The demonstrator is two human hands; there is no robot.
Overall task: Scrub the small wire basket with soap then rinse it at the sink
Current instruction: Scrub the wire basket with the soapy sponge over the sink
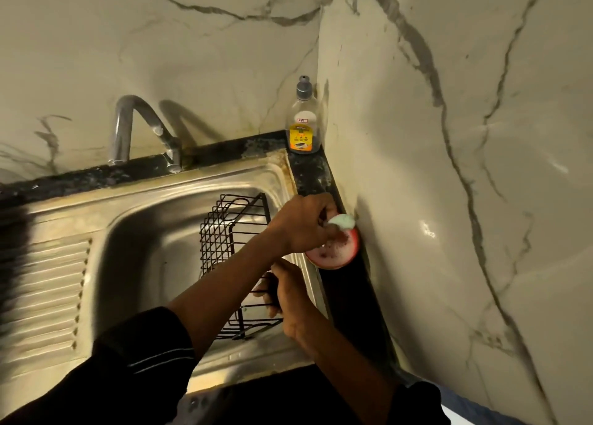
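A small black wire basket (229,232) stands in the steel sink (154,251), against its right wall. My right hand (287,296) grips the basket's near right rim. My left hand (305,224) reaches over the basket to the dark counter strip and pinches a pale green scrub pad (341,221). The pad is pressed into a round red soap dish (333,253) with foamy soap in it. My left forearm hides the middle of the basket.
A nearly empty dish-gel bottle (303,126) stands in the back corner of the counter. The curved tap (128,129) is at the back left, with no water running. A ribbed drainboard (48,296) lies left of the basin. Marble walls close off the back and right.
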